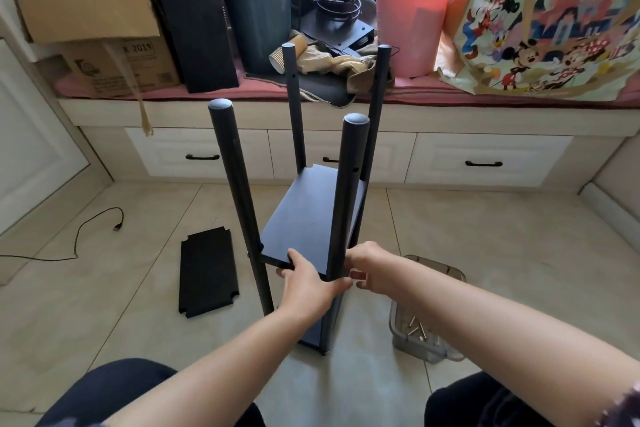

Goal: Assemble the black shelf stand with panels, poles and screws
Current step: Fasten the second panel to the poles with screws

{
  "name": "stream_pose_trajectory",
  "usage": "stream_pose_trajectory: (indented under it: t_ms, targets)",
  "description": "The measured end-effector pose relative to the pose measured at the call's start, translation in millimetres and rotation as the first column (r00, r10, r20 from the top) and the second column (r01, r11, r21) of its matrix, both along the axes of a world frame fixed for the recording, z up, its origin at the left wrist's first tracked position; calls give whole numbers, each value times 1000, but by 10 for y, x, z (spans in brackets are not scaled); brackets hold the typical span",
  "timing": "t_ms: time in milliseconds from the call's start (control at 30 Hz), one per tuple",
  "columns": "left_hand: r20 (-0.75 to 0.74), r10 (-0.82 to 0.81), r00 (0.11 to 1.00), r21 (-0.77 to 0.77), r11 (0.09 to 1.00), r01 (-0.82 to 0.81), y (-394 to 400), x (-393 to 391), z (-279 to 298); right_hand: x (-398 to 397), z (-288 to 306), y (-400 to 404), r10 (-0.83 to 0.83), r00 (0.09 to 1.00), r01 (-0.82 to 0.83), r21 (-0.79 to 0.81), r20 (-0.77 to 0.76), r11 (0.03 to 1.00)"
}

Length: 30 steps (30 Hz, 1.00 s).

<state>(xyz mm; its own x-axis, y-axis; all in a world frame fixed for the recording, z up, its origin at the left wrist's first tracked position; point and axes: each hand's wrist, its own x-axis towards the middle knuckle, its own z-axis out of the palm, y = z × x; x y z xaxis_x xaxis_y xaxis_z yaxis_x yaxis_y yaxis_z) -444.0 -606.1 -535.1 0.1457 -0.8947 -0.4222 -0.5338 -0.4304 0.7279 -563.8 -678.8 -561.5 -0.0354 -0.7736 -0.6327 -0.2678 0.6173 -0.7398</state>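
Left hand thumb up, fingers curled in a grip; right hand apparently pinching.

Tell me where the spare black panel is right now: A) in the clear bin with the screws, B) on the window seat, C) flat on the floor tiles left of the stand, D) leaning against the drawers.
C: the spare panel lies flat on the floor tiles, left of the stand.

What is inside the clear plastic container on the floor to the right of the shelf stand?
The clear container holds a few loose metal screws lying on its bottom. The right forearm crosses over part of it, so whatever lies under the arm cannot be seen.
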Motion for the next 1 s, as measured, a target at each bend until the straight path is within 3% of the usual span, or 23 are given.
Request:
stream_pose_trajectory:
  t_ms: [133,733,1000]
  targets:
    - [105,21,994,-49,999,-16,-32,-47,20,14,-30,-72,-44,999,43,-54,-15,998]
    - [-20,64,998,-159,985,-66,-44,132,-116,87,-40,-107,12,994,-7,-53,113,999]
    - [55,104,993,-250,964,-88,-124,312,-188,137,-44,-83,22,985,-15,-44,169,999]
